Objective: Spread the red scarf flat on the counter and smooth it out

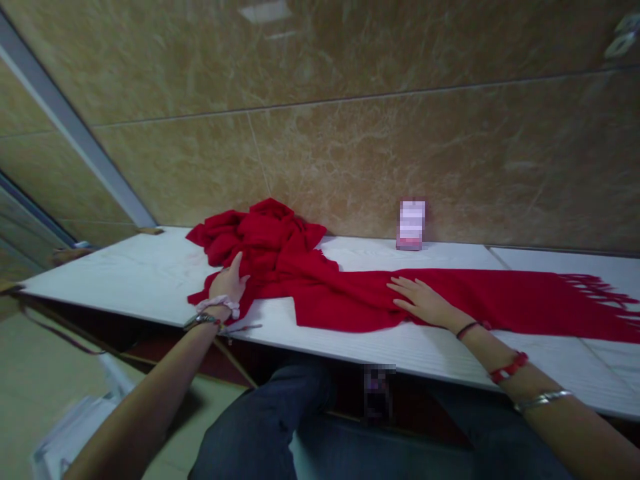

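A red scarf (480, 300) with a fringed end lies along the white tabletop (125, 267). Its right part is spread out flat, while its left part is heaped in loose folds. My right hand (423, 301) rests palm down on the flat stretch near the middle, fingers extended. At the lower edge of the heap, my left hand (229, 283) touches the cloth, with the index finger stretched forward and the thumb apart; its other fingers are hard to see. A scrunchie (225, 305) circles my left wrist.
Against the tiled wall (325, 153) behind the table stands a small blurred-out upright object (411, 225). Under the table's front edge are my legs (260, 427) and open shelf space. A pale object (75, 433) sits on the floor at lower left.
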Tool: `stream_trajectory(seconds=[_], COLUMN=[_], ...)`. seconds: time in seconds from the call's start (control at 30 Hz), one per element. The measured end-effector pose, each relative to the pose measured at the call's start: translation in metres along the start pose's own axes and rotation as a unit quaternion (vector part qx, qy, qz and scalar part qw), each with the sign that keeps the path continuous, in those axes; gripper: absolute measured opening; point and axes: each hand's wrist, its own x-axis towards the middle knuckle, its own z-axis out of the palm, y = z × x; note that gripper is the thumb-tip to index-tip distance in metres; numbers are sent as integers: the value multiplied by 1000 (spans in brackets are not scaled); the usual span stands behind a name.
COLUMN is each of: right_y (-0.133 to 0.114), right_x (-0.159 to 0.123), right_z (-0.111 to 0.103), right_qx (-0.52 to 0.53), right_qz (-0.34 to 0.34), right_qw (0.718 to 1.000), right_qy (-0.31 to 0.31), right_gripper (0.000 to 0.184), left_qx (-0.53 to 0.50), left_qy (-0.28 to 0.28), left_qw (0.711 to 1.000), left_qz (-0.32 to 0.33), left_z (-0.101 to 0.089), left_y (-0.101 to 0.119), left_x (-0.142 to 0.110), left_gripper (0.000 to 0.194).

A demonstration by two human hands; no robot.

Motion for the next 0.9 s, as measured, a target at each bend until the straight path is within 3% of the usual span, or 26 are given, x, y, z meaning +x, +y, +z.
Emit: stream_trajectory(seconds=[0.13, 0.23, 0.3, 0.37, 0.43, 0.47, 0.53, 0.57, 0.67, 0.77, 0.83, 0.9], right_y=[-1, 1, 2, 3, 3, 2, 2, 1, 1, 1, 1, 2], right_x=[-1, -2, -2, -2, -2, -2, -2, -2, -2, -2, -2, -2], right_z=[-1, 0, 1, 1, 1, 1, 0, 0, 0, -2, -2, -3], right_qx=[-9, -12, -11, -10, -8, -7, -6, -6, -9, -10, -10, -11], right_qz=[5, 9, 14, 19, 22, 24, 26, 26, 22, 17, 15, 15], right_qw=[1000, 1000, 1000, 1000, 1000, 999, 999, 999, 999, 999, 999, 999], right_qy=[9, 15, 18, 19, 20, 20, 21, 22, 24, 30, 31, 27], right_gripper=[50, 49, 49, 49, 49, 49, 49, 49, 49, 48, 47, 47], left_qx=[-28, -77, -93, -78, -44, -28, 9, 13, -27, -39, -37, -36], left_qy=[104, 242, 265, 189, 67, 36, 32, 70, 107, -8, -75, -110], left_qw=[994, 967, 959, 976, 993, 995, 996, 990, 946, 871, 841, 836], left_qz=[17, 23, 46, 80, 89, 86, 88, 119, 304, 490, 534, 537], left_z=[-45, -88, -100, -93, -72, -60, -42, -36, -31, -29, -24, -16], left_y=[-14, -25, -29, -29, -23, -19, -4, 5, 37, 66, 79, 88], left_x=[30, 56, 68, 72, 68, 64, 53, 47, 26, 4, -8, -17], left_gripper=[54, 51, 52, 51, 50, 48, 50, 51, 48, 54, 62, 65])
